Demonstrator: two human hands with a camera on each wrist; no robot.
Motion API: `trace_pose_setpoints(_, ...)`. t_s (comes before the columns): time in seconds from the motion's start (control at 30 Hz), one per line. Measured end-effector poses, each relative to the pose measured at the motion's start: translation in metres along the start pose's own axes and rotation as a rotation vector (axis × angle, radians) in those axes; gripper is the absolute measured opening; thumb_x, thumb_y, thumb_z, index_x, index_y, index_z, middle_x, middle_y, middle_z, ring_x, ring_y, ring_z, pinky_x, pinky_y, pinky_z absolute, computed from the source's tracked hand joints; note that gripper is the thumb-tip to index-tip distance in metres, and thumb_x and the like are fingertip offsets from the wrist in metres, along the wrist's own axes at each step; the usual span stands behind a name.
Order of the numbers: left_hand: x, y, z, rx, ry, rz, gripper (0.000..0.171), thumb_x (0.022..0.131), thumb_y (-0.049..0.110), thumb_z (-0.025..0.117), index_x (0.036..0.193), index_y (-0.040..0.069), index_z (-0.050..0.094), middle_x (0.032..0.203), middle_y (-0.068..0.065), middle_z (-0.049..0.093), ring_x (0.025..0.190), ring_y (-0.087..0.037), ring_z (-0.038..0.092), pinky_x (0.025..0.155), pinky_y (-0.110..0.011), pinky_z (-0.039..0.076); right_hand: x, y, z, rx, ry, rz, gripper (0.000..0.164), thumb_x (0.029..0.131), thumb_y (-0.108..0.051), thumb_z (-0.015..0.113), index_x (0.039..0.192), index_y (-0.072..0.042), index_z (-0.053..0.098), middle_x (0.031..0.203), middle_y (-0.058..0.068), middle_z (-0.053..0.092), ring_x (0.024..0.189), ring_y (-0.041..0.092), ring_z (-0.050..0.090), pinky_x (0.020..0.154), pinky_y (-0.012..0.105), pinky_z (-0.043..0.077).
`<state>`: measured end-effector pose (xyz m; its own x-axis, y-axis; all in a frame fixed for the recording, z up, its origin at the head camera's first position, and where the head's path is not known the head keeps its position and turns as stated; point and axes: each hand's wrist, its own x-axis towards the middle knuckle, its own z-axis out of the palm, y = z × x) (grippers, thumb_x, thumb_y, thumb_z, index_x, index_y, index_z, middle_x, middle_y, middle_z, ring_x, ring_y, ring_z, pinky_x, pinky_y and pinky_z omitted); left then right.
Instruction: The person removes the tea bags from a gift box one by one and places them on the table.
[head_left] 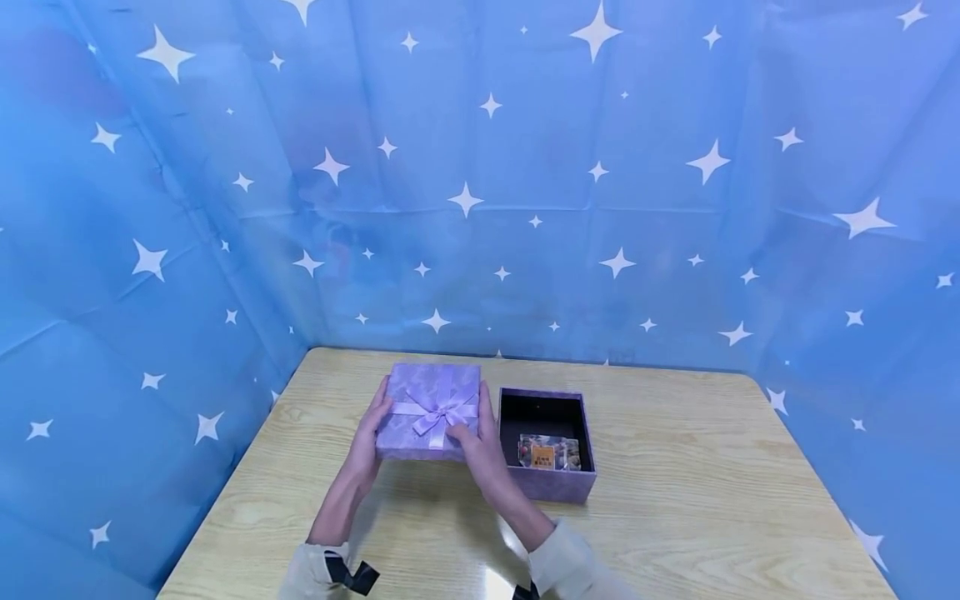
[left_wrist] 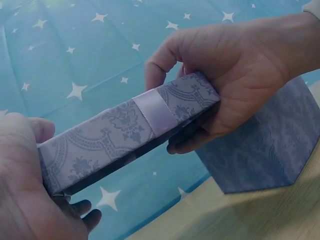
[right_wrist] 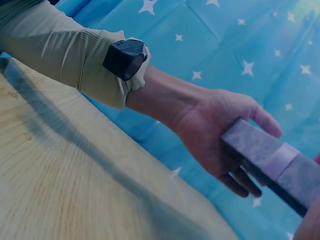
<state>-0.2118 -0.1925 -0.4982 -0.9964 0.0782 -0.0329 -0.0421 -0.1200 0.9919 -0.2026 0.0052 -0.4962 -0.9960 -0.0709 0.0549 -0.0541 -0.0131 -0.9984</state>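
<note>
Both hands hold a purple patterned box lid with a ribbon bow, raised above the table. My left hand grips the lid's left edge. At its right edge, my right hand holds on, its thumb lying over the top near the bow. In the left wrist view, the lid's side faces the camera, with fingers curled beneath it at both ends. To the right of the lid stands the matching box base, its dark inside showing. A colourful printed packet with an orange label lies in it.
The light wooden table carries the box base near its middle. Behind and at both sides hangs a blue curtain with white stars. Light sleeves with black straps cover the forearms.
</note>
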Motion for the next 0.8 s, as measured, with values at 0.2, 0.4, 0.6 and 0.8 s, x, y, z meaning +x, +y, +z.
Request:
trace_pose_setpoints(0.2, 0.006, -0.014, -0.007, -0.065, 0.117, 0.045, 0.058, 0.112, 0.020, 0.038, 0.167, 0.010, 0.024, 0.175, -0.011, 0.015, 0.161, -0.028, 0.007, 0.130, -0.045, 0.007, 0.003, 0.020, 0.012, -0.014, 0.026, 0.053, 0.099, 0.091, -0.018, 0.064, 0.170, -0.013, 0.003, 0.175, 0.015, 0.010, 0.159, 0.034, 0.012, 0.127, 0.060, 0.012)
trace_pose_setpoints(0.4, 0.011, -0.035, -0.016, 0.111, 0.217, 0.064, 0.055, 0.109, 0.010, 0.044, 0.162, 0.002, 0.033, 0.170, -0.018, 0.026, 0.159, -0.034, 0.016, 0.130, -0.047, 0.014, 0.005, 0.047, 0.023, -0.045, 0.035, 0.034, 0.097, 0.093, -0.015, 0.063, 0.169, -0.008, 0.002, 0.174, 0.020, 0.012, 0.159, 0.039, 0.013, 0.127, 0.061, 0.010)
trace_pose_setpoints(0.6, 0.015, -0.051, -0.022, 0.181, 0.239, 0.052, 0.058, 0.109, 0.012, 0.050, 0.163, 0.003, 0.033, 0.169, -0.018, 0.027, 0.158, -0.035, 0.020, 0.129, -0.047, 0.017, 0.009, 0.065, 0.029, -0.064, 0.031, -0.025, 0.095, 0.094, -0.012, 0.061, 0.168, -0.004, 0.002, 0.174, 0.019, 0.011, 0.159, 0.036, 0.012, 0.128, 0.058, 0.009)
trace_pose_setpoints(0.8, 0.018, -0.063, -0.024, 0.204, 0.258, 0.038, 0.060, 0.109, 0.016, 0.053, 0.164, 0.006, 0.032, 0.170, -0.019, 0.026, 0.158, -0.037, 0.019, 0.129, -0.049, 0.017, 0.011, 0.075, 0.031, -0.127, 0.003, -0.009, 0.098, 0.095, -0.017, 0.063, 0.168, -0.007, -0.001, 0.175, 0.017, 0.008, 0.159, 0.036, 0.011, 0.127, 0.059, 0.011)
